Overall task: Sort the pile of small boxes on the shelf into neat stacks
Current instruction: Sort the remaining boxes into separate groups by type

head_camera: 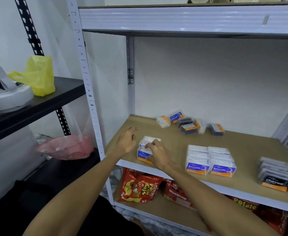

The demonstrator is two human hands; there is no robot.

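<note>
1. A grey metal rack stood against a plain white wall, its shelf (173, 138) a matt brown board with a pale steel front lip.
2. Below it, glossy red snack bags (139, 188) lay crumpled on a lower board.
3. The right hand (158, 155) rested on the Round stack (144, 150) at the shelf's front left, fingers curled over the top box and touching it; whether they truly gripped it could not be told.
4. That stack was of clear, hard plastic boxes with blue and orange labels, squared up near the lip.
5. The left hand (127, 142) hovered just beside the stack's left side, fingers loosely spread and holding nothing.
6. To the right along the front, two Smooth stacks (209, 160) stood touching side by side, neat, clear boxes with the same blue and orange bands.
7. Further right, well apart, sat a dark Charcoal stack (276, 174), smoky grey boxes with a black and orange label.
8. Toward the back wall lay the loose pile (189, 124): clear and dark boxes tilted at odd angles, some leaning on each other.
9. On the black rack at left sat a crinkled yellow bag (37, 75) and, lower, a translucent pink bowl (66, 147).
</note>
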